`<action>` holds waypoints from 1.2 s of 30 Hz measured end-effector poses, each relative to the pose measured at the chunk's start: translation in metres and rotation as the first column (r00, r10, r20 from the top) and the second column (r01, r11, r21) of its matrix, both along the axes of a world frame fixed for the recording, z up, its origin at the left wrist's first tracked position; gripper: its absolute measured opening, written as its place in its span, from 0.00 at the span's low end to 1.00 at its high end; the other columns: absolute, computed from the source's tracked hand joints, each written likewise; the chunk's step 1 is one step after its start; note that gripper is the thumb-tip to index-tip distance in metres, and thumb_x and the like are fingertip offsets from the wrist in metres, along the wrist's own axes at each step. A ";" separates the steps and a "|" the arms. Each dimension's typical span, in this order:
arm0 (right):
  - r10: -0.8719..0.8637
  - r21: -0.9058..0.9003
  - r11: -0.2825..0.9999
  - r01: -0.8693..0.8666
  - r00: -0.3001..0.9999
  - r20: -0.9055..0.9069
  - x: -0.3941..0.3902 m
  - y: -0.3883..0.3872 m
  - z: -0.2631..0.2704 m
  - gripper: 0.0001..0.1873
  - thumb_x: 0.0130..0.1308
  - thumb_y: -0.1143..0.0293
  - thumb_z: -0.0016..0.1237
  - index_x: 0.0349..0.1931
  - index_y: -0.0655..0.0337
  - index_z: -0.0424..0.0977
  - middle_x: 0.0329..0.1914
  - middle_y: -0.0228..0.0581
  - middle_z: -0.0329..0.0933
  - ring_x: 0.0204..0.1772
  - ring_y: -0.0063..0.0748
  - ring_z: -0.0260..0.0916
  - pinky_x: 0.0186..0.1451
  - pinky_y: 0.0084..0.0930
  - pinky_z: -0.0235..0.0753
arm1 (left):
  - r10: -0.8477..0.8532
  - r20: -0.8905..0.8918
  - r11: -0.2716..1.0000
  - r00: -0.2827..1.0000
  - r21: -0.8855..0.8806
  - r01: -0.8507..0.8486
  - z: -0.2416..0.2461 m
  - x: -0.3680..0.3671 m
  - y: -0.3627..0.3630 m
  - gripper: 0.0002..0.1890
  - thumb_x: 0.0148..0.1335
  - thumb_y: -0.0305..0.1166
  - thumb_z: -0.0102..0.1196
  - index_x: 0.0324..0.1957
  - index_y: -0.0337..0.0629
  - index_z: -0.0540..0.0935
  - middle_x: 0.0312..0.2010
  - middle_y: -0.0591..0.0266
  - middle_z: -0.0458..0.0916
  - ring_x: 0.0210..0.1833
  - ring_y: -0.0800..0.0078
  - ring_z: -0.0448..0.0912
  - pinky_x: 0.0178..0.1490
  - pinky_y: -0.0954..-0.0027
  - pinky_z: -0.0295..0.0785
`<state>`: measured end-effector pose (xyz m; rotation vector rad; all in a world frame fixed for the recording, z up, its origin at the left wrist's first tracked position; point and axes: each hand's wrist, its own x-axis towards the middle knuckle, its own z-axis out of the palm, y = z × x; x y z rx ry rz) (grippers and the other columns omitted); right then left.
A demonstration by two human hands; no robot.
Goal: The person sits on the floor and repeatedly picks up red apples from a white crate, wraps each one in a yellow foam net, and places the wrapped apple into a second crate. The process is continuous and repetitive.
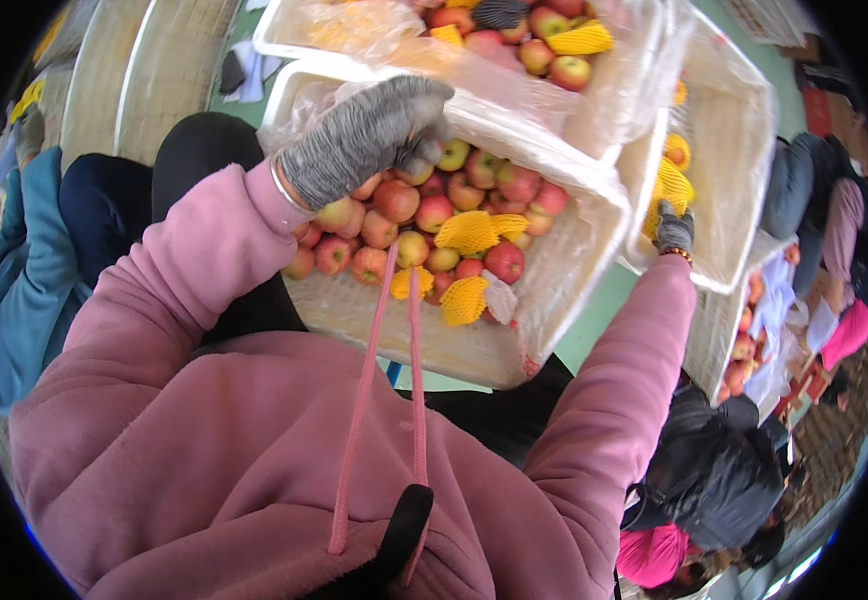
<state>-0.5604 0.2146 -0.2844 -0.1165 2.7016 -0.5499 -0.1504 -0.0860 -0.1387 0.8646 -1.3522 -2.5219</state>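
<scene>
My left hand [370, 142], in a grey knit glove, is above the near white crate [411, 337]. Its fingers are bent and blurred, and whether anything lies under them cannot be seen. Below it are many red and green-yellow apples [396, 201], some in yellow foam nets [468, 232]. My right hand [675, 231], gloved in grey with a beaded bracelet at the wrist, reaches into the white crate [730, 187] on the right. Its fingers are against a fruit in a yellow foam net [670, 187], and more netted fruit [676, 150] lies beside it along that crate's left wall.
A third crate [314, 41], lined with clear plastic, holds more apples [535, 56] at the top. At far left a person in a teal sleeve [40, 255] sits close. More people and an apple crate [711, 322] are on the right. Pale crates [171, 67] stand upper left.
</scene>
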 end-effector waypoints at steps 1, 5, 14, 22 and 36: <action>0.018 0.096 0.995 -0.015 1.000 -0.023 -0.011 0.004 -0.028 0.28 0.58 0.60 0.51 0.56 0.63 0.63 0.53 0.49 0.71 0.55 0.42 0.69 0.54 0.35 0.69 | 0.049 -0.029 0.999 0.998 -0.010 -0.049 0.002 -0.002 -0.005 0.19 0.65 0.37 0.47 0.55 0.39 0.70 0.37 0.62 0.76 0.35 0.77 0.75 0.38 0.77 0.73; 0.475 0.092 0.794 -0.600 0.708 0.522 -0.042 0.015 -0.099 0.34 0.58 0.55 0.50 0.62 0.58 0.58 0.65 0.47 0.59 0.66 0.42 0.57 0.65 0.34 0.59 | -0.069 0.243 0.981 0.968 -0.159 0.110 -0.007 -0.012 -0.011 0.18 0.65 0.37 0.48 0.53 0.39 0.72 0.37 0.62 0.77 0.36 0.77 0.75 0.39 0.76 0.72; 0.240 -0.048 0.954 -0.297 0.848 -0.472 0.048 -0.008 0.084 0.31 0.56 0.63 0.55 0.58 0.63 0.61 0.58 0.53 0.63 0.60 0.46 0.61 0.62 0.34 0.63 | -0.492 0.651 0.130 0.578 -0.602 0.788 -0.098 -0.006 0.042 0.15 0.59 0.39 0.50 0.43 0.38 0.75 0.34 0.50 0.77 0.34 0.55 0.76 0.40 0.61 0.72; 0.162 -0.477 0.662 -0.578 0.732 -0.662 0.214 -0.003 0.183 0.27 0.56 0.76 0.50 0.58 0.67 0.60 0.46 0.43 0.66 0.39 0.29 0.65 0.42 0.23 0.70 | -0.338 0.741 0.144 0.581 -0.569 0.810 -0.127 -0.030 0.118 0.27 0.46 0.36 0.60 0.51 0.43 0.72 0.43 0.53 0.76 0.49 0.60 0.73 0.51 0.63 0.68; 0.564 -0.859 0.383 -0.340 0.822 -0.074 0.315 -0.043 0.140 0.31 0.57 0.76 0.52 0.61 0.66 0.57 0.55 0.41 0.66 0.58 0.32 0.64 0.57 0.25 0.67 | -0.486 -0.188 0.773 0.853 -0.548 0.320 0.034 0.028 0.106 0.27 0.56 0.24 0.52 0.60 0.40 0.65 0.43 0.61 0.75 0.47 0.74 0.72 0.52 0.73 0.68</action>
